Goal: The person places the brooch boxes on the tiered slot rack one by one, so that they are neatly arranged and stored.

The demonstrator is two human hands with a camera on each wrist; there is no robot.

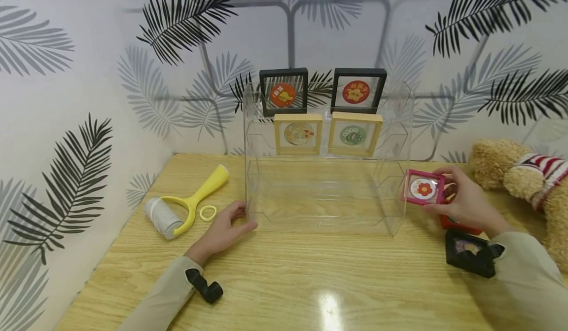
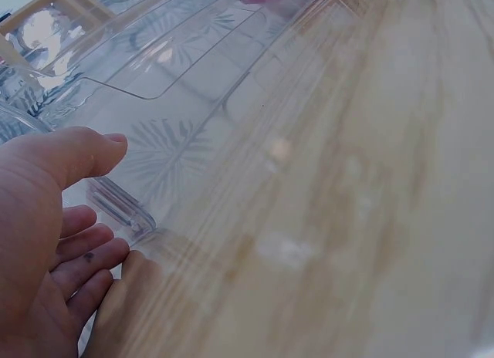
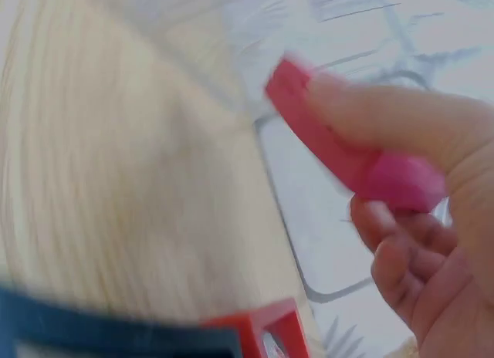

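A clear acrylic tiered rack [image 1: 326, 217] stands on the table, with two black frames on its top tier and two yellow frames below them. At its lower left corner is my left hand [image 1: 226, 230], fingers relaxed beside the rack's edge and thumb in front; the left wrist view shows fingertips [image 2: 116, 254] against the corner. My right hand [image 1: 470, 202] pinches a pink frame [image 1: 423, 188] with a red flower picture, held upright by the rack's right side. Beneath that hand lie a red frame [image 1: 461, 225], partly hidden, and a black frame [image 1: 470, 252].
A yellow-handled lint roller [image 1: 195, 198] and a small yellow ring [image 1: 208, 213] lie on the left of the table. On the right is a teddy bear [image 1: 528, 173] in a striped top. A leaf-patterned wall rises behind the rack.
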